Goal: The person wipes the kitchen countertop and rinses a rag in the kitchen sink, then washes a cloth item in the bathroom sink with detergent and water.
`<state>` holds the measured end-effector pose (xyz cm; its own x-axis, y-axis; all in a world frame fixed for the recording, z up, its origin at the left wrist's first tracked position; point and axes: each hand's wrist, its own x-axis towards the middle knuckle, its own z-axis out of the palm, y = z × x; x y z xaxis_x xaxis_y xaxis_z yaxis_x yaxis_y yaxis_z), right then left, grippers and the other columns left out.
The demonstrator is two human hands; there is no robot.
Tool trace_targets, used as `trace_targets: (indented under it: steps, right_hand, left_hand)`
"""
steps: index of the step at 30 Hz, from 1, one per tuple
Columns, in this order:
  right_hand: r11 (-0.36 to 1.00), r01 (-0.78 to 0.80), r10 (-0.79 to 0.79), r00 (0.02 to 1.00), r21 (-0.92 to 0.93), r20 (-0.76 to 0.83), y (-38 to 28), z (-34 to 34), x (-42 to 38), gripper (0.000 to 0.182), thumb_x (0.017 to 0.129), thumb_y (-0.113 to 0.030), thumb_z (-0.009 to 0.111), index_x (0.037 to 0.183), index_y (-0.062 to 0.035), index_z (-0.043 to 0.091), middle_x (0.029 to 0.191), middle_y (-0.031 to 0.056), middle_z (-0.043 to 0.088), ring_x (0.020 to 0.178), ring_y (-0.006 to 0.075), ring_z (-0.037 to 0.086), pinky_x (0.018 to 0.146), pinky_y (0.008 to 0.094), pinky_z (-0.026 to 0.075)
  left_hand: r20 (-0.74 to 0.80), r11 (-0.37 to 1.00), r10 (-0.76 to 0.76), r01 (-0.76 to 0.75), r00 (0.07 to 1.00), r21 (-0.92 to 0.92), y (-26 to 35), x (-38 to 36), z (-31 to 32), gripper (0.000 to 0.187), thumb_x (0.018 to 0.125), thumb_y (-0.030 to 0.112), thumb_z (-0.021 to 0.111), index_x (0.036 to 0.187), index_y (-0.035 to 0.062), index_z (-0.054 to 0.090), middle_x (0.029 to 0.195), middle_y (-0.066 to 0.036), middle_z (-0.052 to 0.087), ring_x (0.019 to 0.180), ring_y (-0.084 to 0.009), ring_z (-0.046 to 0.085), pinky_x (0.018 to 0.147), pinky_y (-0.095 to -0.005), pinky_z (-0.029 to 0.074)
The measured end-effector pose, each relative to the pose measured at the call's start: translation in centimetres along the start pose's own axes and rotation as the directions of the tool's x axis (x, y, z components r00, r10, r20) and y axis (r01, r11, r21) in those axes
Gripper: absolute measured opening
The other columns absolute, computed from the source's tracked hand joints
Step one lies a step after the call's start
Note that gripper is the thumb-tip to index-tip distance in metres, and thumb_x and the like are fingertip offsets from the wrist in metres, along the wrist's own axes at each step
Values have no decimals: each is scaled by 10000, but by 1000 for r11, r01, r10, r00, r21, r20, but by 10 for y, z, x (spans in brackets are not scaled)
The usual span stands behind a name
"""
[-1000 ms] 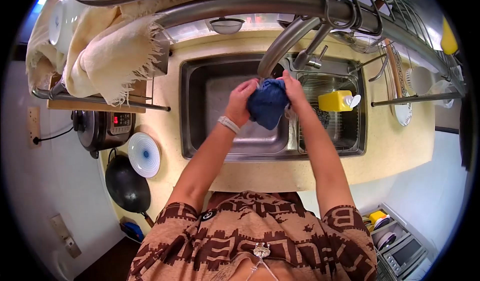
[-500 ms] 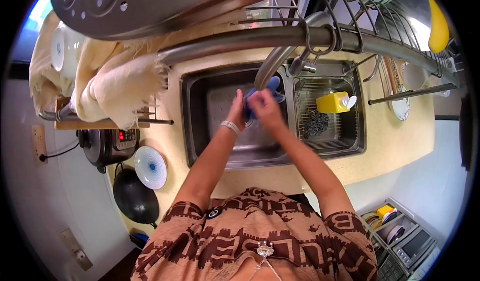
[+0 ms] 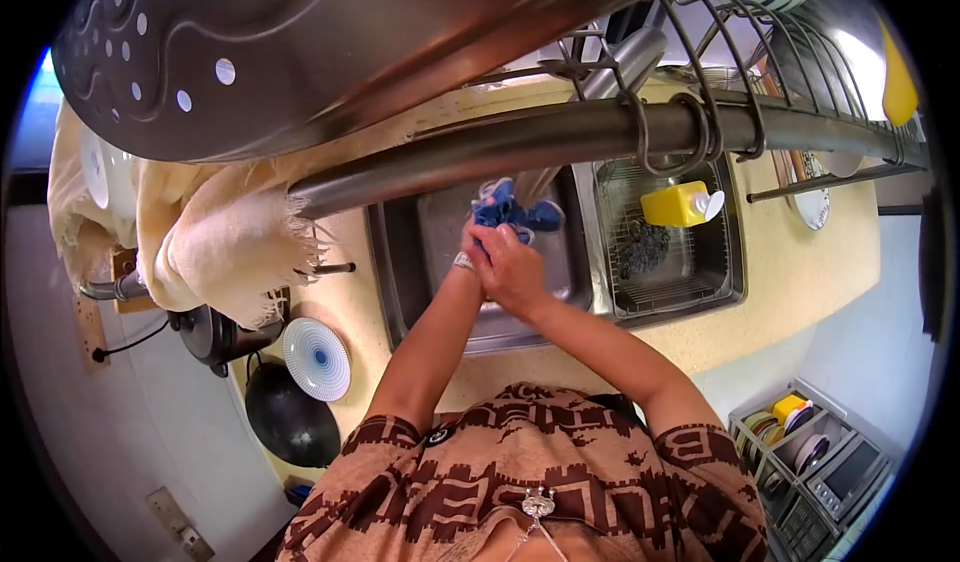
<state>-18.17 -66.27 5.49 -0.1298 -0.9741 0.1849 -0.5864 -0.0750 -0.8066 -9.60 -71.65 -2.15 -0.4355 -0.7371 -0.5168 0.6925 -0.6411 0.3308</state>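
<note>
Both hands are together over the left basin of the steel sink [image 3: 425, 317]. A blue cloth-like item [image 3: 500, 214], with some white on it, bunches up above the fingers beneath the faucet. My left hand [image 3: 474, 252], with a pale band at the wrist, is closed round its lower part. Against it, my right hand [image 3: 512, 272] is also closed on the blue item and covers part of my left hand. Another part of the blue stuff [image 3: 545, 217] sticks out to the right. The faucet [image 3: 625, 62] passes behind the rack bar.
A steel rack [image 3: 450, 152] with a draped cream cloth [image 3: 215, 232] hangs low over the sink. In the right basin are a yellow bottle [image 3: 675, 205] and a dark scourer [image 3: 644, 248]. A striped plate [image 3: 317, 359], a black wok [image 3: 290, 415] and a cooker [image 3: 225, 337] are at left.
My hands have come together and the blue item now shows above them, more bunched. The view has shifted, so the rack looks larger and lower.
</note>
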Motion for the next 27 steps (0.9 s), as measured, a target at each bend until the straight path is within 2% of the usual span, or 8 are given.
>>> trace_targets:
  steps: [4,6,7,8,9,12,14,27]
  right_hand:
    - [921,-368,373,928,-126,19,32,-24,48,245,928,-315,531,1046,-130,639,897,160,668,836,393,641,729,496,505]
    - [936,-266,292,952,-228,89,61,-26,47,251,917,-310,562,1039,-114,660,989,149,648,918,369,624,794,462,494]
    - [974,-116,124,992,-193,31,82,-25,41,232,898,-274,592,1046,-111,663,1005,136,630,944,354,606,824,445,481]
    - [985,43,-49,998,-165,-32,94,-22,37,222,879,-238,622,1053,-107,667,1020,122,612,969,338,587,854,428,468]
    - [986,54,-57,998,-161,-17,85,-26,35,222,879,-238,622,1053,-107,667,1020,122,612,969,338,587,854,428,468]
    - [996,-2,5,999,93,-36,27,-60,25,248,822,-208,699,1039,-89,670,1001,105,581,960,308,551,872,406,443]
    - [939,300,-308,951,167,26,-3,-65,19,281,759,-164,773,986,-40,665,900,74,574,872,232,549,791,344,454]
    - [921,109,-198,958,374,209,-54,-62,-8,372,675,-218,834,965,-49,673,943,68,571,918,253,541,773,343,449]
  left_hand:
    - [-198,916,45,39,979,400,-11,-19,26,222,848,171,561,1027,70,645,1009,-123,664,916,-269,662,805,-410,526]
    - [-234,777,169,16,957,629,2,-30,57,201,813,131,559,982,92,660,988,-159,664,840,-331,665,777,-442,535]
    - [-20,128,340,-26,940,991,9,-34,67,190,818,123,551,966,108,669,983,-166,658,837,-345,662,765,-453,534]
    - [244,-592,317,-10,917,806,15,-34,71,185,823,115,544,951,125,678,977,-173,652,834,-358,659,754,-464,534]
    - [316,-681,291,-37,903,731,17,-32,69,179,832,154,557,961,143,680,952,-176,635,848,-373,653,728,-489,529]
    - [469,-806,236,-98,851,584,23,-28,72,199,852,245,584,963,85,626,868,-133,640,790,-317,667,663,-427,532]
    - [572,-882,118,-180,812,436,26,-17,60,222,864,283,573,936,81,627,837,-103,637,693,-273,654,584,-407,508]
    - [689,-957,214,5,692,291,30,-44,83,181,793,190,629,920,66,663,747,-58,578,662,-217,632,488,-350,486]
